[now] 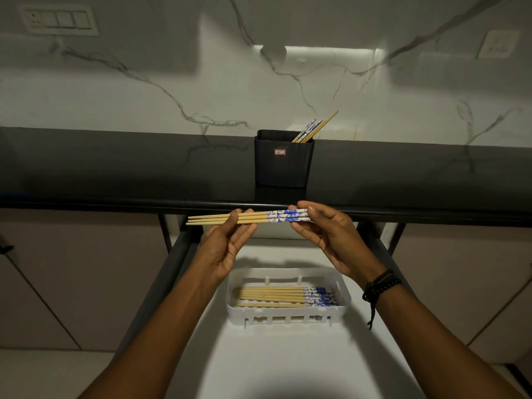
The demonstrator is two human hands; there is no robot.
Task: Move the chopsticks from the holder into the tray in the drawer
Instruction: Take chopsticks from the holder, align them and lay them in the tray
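A white switch plate (59,21) sits high on the veined marble wall (144,90) at far left, above a dark countertop (115,168) that runs across the view. Below its front edge, the left hand (227,249) is raised palm-up, thumb and fingertips pinching the bare wooden part of the held chopsticks (259,218) near their narrow tips. This bundle lies nearly level in the air, just in front of the counter edge and above the back of the open drawer (259,355); it looks like three sticks, though they overlap too closely to be sure. Behind the bundle, a black holder (283,161) stands upright on the counter, with the remaining chopsticks (315,129) leaning out of its right corner toward the wall. Lower down, a white slotted tray (288,313) rests on the drawer floor, and the stored chopsticks (282,296) lie flat inside it, side by side, blue-patterned ends to the right. The right hand (325,228) curls its fingers and thumb around the blue-and-white patterned end of the held bundle. Dark beaded bracelets (380,285) circle that wrist, a cord hanging down from them. A wall socket (499,44) shows dimly at upper right.
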